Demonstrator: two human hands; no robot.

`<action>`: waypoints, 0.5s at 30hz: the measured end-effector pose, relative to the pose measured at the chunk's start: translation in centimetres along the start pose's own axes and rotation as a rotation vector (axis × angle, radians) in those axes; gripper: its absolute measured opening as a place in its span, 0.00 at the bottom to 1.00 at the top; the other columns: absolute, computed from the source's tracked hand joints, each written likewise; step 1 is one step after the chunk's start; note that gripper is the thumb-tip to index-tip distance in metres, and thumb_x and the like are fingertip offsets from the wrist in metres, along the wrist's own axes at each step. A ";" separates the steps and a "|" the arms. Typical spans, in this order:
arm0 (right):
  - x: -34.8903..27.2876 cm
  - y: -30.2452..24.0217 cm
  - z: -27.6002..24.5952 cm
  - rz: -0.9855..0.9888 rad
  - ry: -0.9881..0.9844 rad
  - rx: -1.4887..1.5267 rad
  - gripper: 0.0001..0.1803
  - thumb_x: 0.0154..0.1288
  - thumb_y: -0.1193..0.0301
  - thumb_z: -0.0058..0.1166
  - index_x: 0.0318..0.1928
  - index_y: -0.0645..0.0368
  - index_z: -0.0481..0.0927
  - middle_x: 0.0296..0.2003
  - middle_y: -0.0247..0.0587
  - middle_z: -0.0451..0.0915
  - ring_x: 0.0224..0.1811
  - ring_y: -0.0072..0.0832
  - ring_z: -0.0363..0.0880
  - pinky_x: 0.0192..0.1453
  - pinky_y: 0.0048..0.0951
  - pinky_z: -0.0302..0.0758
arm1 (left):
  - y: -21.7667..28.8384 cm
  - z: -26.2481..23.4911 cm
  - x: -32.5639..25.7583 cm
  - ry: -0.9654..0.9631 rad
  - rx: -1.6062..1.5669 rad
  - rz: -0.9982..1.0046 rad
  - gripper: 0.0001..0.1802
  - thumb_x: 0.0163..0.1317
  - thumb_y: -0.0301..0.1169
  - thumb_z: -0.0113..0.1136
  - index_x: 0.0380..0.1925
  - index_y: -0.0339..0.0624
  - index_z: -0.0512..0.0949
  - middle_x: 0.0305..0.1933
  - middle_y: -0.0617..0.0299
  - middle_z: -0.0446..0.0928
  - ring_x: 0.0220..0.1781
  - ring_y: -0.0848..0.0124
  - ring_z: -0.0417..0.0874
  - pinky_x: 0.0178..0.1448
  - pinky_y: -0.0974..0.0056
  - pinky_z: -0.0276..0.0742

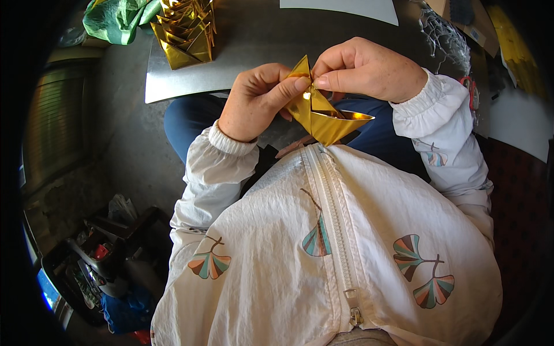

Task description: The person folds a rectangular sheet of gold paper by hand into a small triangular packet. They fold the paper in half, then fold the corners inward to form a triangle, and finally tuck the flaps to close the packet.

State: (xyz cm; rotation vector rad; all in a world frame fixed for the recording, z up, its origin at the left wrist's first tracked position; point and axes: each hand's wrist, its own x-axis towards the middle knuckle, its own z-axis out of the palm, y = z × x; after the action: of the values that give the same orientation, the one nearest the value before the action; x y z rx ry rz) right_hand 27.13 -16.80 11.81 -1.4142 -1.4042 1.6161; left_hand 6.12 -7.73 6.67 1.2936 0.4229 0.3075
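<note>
I'm watching both hands pinching a folded gold paper piece (323, 118), left hand (259, 101) gripping its side, right hand (363, 69) nipping the top, gold stack (184, 32) sitting far left on the surface (254, 52)

Folded paper (323, 118) between both hands

A small home-style craft workshop is showing itself here: a flat grey metal sheet (242, 63) is serving as a worktable and bearing a stack of folded gold-foil paper pieces (186, 32), while a black crate of jumbled tools (95, 265) is sitting on the bare concrete floor (133, 155).
</note>
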 end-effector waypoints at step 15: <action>0.0 0.0 -0.6 0.017 -0.009 -0.010 0.15 0.69 0.64 0.55 0.43 0.63 0.85 0.34 0.35 0.84 0.36 0.21 0.80 0.44 0.22 0.77 | 0.5 0.2 0.2 -0.008 0.006 -0.063 0.15 0.67 0.39 0.63 0.38 0.36 0.83 0.30 0.65 0.81 0.27 0.80 0.80 0.30 0.75 0.79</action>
State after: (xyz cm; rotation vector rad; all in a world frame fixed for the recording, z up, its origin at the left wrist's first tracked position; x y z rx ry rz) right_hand 27.66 -16.62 11.87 -1.4297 -1.4103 1.6301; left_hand 6.38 -7.68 7.16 1.2839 0.4574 0.2485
